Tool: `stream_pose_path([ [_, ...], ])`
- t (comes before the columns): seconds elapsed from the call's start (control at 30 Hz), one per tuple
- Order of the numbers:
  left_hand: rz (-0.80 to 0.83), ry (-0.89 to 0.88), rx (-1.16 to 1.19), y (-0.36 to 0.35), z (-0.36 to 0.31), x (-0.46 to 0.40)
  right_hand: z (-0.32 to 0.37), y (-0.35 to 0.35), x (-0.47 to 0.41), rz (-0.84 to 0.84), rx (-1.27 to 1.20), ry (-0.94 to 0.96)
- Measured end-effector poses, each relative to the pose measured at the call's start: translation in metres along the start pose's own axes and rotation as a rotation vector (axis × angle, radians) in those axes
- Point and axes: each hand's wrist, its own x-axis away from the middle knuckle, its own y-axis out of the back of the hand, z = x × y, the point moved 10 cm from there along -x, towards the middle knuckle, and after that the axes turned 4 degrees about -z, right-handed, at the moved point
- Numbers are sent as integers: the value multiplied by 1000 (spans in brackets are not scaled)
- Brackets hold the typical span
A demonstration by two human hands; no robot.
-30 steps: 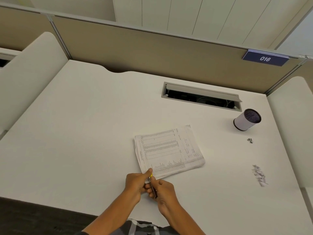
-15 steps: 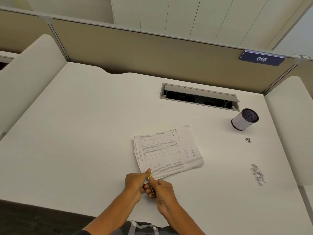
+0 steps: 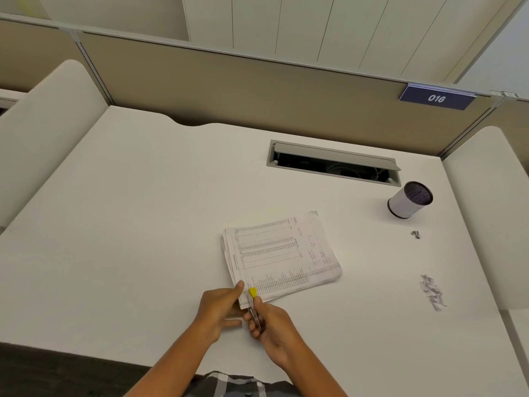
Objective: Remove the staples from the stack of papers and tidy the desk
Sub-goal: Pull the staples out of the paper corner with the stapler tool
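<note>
While the head camera is looking down over a white desk [image 3: 120, 224], a stack of papers [image 3: 282, 257] is lying flat near the desk's middle, turned at a slant, with printed tables facing up. Its near corner is sitting between the two hands. The left hand [image 3: 219, 309] is pinching that corner, thumb lying on top of the sheets and the other fingers curling beneath and beside the edge. The right hand [image 3: 270, 325] is gripping a staple remover [image 3: 254, 306], a slim metal tool with a yellow tip; the fingers are wrapping around its shaft, and the yellow tip is touching the paper's near edge just beside the left thumb. Whether the tip is catching a staple is too small to tell.

Off to the right, a loose heap of pulled staples [image 3: 432, 292] is lying on the desk, well apart from the papers. Farther back, a smaller bit of metal [image 3: 415, 234] is resting near a white cylindrical cup [image 3: 408, 199] with a dark mesh inside, which is standing close to the right rear corner. Behind the papers, a cable hatch [image 3: 333, 161] is sitting open in the desktop, wires showing dimly within. A blue sign reading 016 [image 3: 436, 97] is hanging on the beige partition [image 3: 243, 90] along the back.
</note>
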Motion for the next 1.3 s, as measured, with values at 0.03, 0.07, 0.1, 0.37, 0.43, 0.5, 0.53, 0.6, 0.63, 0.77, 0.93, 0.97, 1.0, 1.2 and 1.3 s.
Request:
stream_pose_path([
  [0.03, -28, -51, -35, 3, -4, -1, 1, 0, 1, 3, 14, 3],
  [0.07, -56, -92, -66, 5, -7, -2, 1, 0, 1, 3, 33, 9],
  [0.1, -81, -126, -95, 7, -9, -3, 2, 0, 1, -1, 59, 18],
  [0.37, -160, -335, -267, 9, -34, 7, 24, 3, 21, -97, 311, 195],
  [0.43, -158, -400, -278, 6, -48, 21, 39, 2, 33, -153, 433, 285],
  [0.5, -156, -468, -293, 2, -64, 39, 60, 2, 52, -232, 573, 409],
  [0.53, -154, -502, -294, 1, -72, 48, 72, 1, 63, -272, 640, 488],
  [0.6, -145, -551, -270, 0, -87, 68, 95, -3, 87, -320, 722, 648],
  [0.63, -138, -565, -250, 0, -93, 77, 103, -6, 99, -324, 727, 705],
  [0.77, -112, -609, -180, 0, -115, 114, 129, -16, 143, -297, 679, 796],
  [0.93, -113, -750, -149, 5, -145, 172, 154, -34, 203, -319, 855, 1109],
  [0.97, -118, -788, -153, 7, -151, 185, 160, -38, 218, -341, 917, 1196],
  [1.0, -126, -838, -167, 9, -158, 198, 165, -43, 233, -375, 982, 1289],
  [1.2, -243, -1178, -292, 15, -190, 264, 182, -54, 288, -553, 1174, 1623],
  [1.3, -272, -1270, -330, 14, -197, 279, 191, -51, 291, -429, 971, 1525],
])
